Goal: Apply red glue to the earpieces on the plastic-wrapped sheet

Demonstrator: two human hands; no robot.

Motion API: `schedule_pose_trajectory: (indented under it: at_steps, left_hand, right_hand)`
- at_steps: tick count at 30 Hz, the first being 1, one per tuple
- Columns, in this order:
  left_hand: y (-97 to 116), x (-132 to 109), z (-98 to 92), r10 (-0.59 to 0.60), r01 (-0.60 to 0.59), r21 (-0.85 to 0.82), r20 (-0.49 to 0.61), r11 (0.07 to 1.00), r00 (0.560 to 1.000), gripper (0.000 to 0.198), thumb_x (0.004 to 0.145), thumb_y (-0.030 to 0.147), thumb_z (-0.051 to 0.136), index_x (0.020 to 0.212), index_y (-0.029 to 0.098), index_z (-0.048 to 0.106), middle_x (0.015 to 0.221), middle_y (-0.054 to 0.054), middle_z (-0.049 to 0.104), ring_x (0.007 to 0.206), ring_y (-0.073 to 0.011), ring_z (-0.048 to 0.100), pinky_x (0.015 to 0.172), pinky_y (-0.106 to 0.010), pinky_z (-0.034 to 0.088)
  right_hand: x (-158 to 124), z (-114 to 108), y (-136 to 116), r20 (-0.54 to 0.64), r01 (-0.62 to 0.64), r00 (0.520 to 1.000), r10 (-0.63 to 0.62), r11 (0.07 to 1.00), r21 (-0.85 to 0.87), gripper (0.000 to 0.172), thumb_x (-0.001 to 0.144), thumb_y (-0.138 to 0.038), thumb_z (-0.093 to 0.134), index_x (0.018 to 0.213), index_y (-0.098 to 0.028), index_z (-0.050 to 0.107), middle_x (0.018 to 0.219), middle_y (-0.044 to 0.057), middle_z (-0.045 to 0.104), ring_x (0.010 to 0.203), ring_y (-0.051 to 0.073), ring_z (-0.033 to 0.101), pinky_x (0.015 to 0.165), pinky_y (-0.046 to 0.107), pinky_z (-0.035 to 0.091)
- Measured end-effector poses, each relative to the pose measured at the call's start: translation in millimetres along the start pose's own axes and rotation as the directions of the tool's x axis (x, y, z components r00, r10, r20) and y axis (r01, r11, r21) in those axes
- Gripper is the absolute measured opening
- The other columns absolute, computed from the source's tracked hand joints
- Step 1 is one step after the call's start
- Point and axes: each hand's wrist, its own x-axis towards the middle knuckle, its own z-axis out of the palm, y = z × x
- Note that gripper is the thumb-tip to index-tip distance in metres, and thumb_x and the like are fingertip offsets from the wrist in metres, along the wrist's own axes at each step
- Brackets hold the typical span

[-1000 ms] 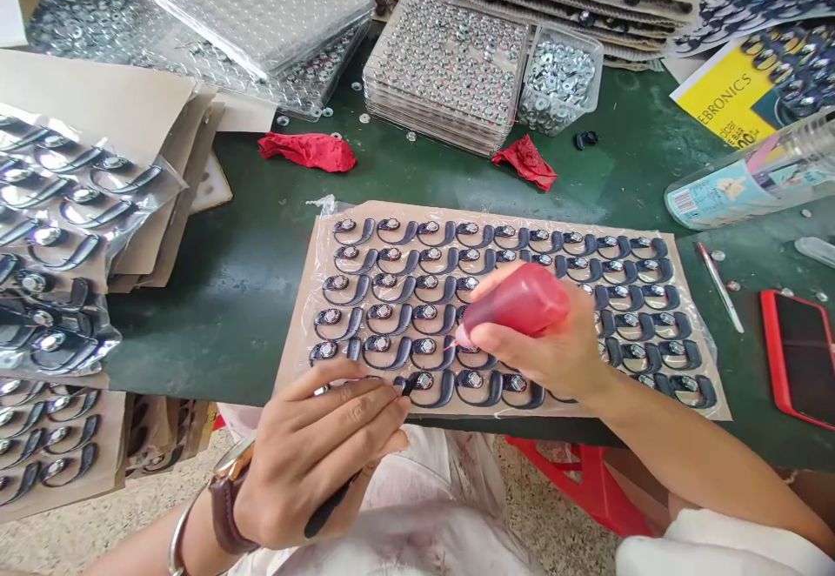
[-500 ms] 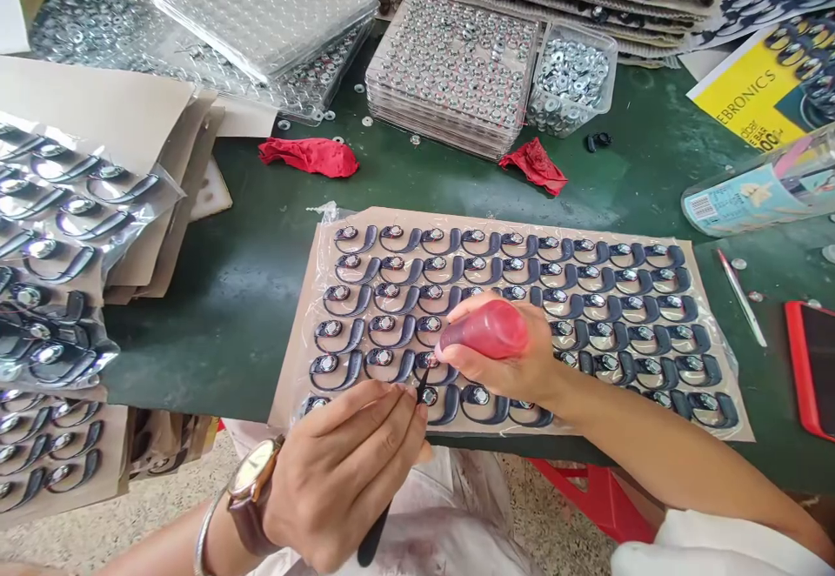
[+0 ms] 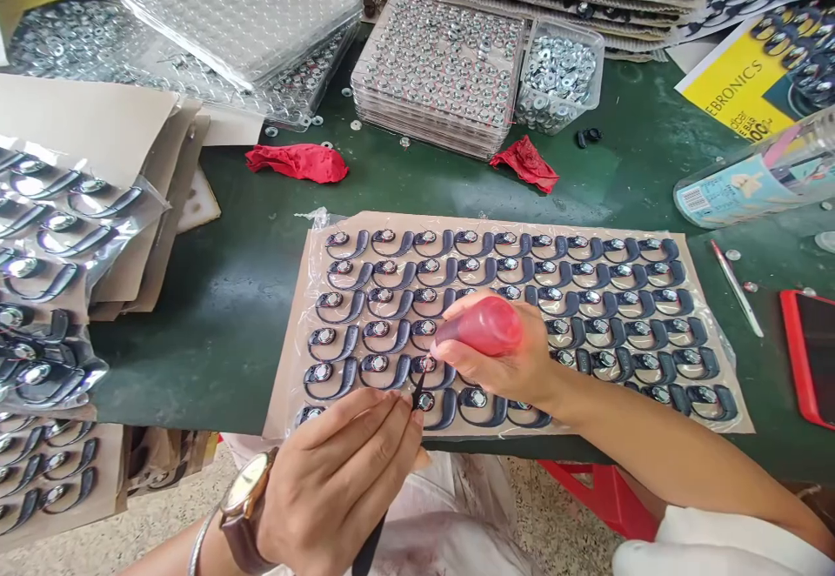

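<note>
My right hand (image 3: 515,371) is closed around a small red squeeze bottle (image 3: 488,325), tilted so its nozzle end points down and left. My left hand (image 3: 345,476) grips black tweezers (image 3: 370,545), whose dark tip meets one round part of a black ear-hook piece (image 3: 424,365). The bottle's nozzle is close to that same part; I cannot tell whether it touches. Rows of such black hooks, each with a silver disc, lie on a film-covered cardboard sheet (image 3: 290,358) at the table's front edge. My left hand covers part of the bottom row.
Behind the sheet lie red crumpled pieces (image 3: 297,163), a stack of disc-filled trays (image 3: 437,71) and a clear box of washers (image 3: 559,76). At right are a clear bottle (image 3: 750,184), a pen (image 3: 737,289) and a red-edged phone (image 3: 809,358). Stacked hook sheets (image 3: 136,237) stand left.
The view has shifted slightly, so most things sit a little further left. Both hands keep the bottle and tweezers at the same ear-hook piece.
</note>
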Motion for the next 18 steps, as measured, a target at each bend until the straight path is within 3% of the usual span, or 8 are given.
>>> schedule_pose_trajectory:
  at_steps: [6,12,18]
  left_hand:
    - [-2.7,-1.4,-2.1,0.024,-0.025,0.024,0.032,0.999,0.999,0.021,0.087,0.01,0.06,0.104,0.002,0.067,0.103,-0.012,0.071,0.103,-0.0229,0.066,0.102,-0.041,0.045]
    - [-2.4,-0.5,-2.2,0.007,-0.009,0.038,0.051,0.999,0.999,0.02,0.087,0.012,0.06,0.105,0.005,0.067,0.103,-0.01,0.072,0.101,-0.0222,0.067,0.095,-0.039,0.051]
    - [-2.6,0.3,-4.8,0.014,-0.016,0.038,0.039,0.999,0.999,0.018,0.088,0.012,0.059,0.102,0.004,0.068,0.101,-0.009,0.073,0.099,-0.0211,0.068,0.097,-0.039,0.049]
  right_hand:
    - [2.9,-5.3,-1.6,-0.062,-0.065,0.996,0.062,0.997,-0.05,0.018,0.078,-0.036,0.068,0.076,-0.02,0.063,0.054,-0.002,0.063,0.05,0.012,0.061,0.053,0.026,0.052]
    - [1.8,-4.0,0.8,0.001,-0.114,0.993,0.115,0.99,-0.086,0.02,0.079,-0.039,0.067,0.081,-0.019,0.065,0.053,-0.002,0.064,0.048,0.013,0.059,0.053,0.027,0.053]
    - [1.6,0.4,0.1,0.035,-0.118,0.992,0.119,0.993,-0.021,0.022,0.079,-0.041,0.069,0.083,-0.019,0.063,0.056,-0.001,0.065,0.05,0.012,0.059,0.054,0.026,0.053]
